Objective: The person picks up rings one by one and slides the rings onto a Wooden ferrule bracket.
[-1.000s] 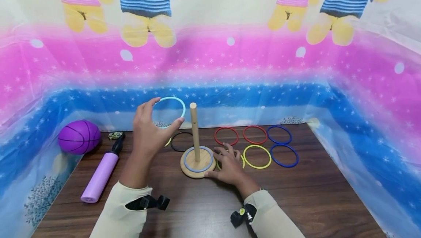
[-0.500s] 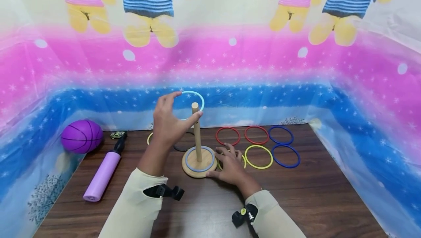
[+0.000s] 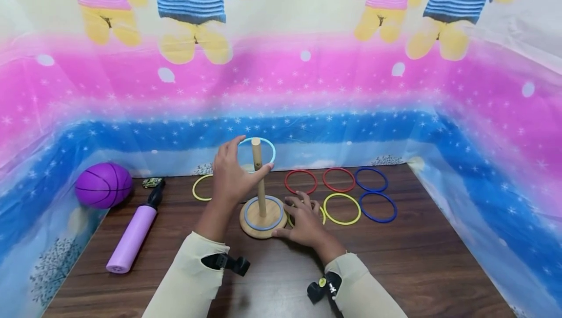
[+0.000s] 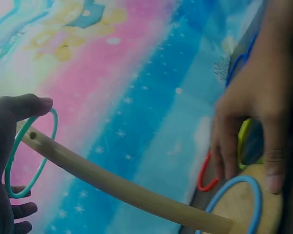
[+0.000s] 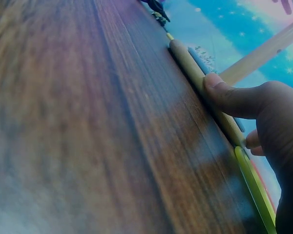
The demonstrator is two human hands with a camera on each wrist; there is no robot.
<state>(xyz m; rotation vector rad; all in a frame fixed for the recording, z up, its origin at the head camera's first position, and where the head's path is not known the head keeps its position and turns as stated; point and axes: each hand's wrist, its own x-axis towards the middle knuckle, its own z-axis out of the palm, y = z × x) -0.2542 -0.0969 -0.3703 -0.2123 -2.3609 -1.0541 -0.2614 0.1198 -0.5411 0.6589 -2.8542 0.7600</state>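
My left hand (image 3: 230, 174) pinches a turquoise ring (image 3: 274, 151) between thumb and fingers. The ring is held around the top of a wooden peg (image 3: 261, 193), as the left wrist view also shows. The peg stands upright on a round wooden base (image 3: 248, 229). A light blue ring (image 3: 263, 229) lies around the peg's foot, on the base. My right hand (image 3: 307, 225) grips the base's right edge, with the thumb (image 5: 217, 87) pressing the rim in the right wrist view. Beneath that hand lies a partly hidden yellow ring (image 3: 324, 216).
Red rings (image 3: 300, 181), another yellow ring (image 3: 342, 209) and blue rings (image 3: 378, 207) lie to the right. A yellow ring (image 3: 202, 188) lies behind my left hand. At left are a purple ball (image 3: 103, 185), a pink hand pump (image 3: 131, 240) and a small toy car (image 3: 151, 183).
My left hand has carried the turquoise ring rightward from beside the peg, then lowered it slightly around the peg's top. My right hand has stayed at the base.
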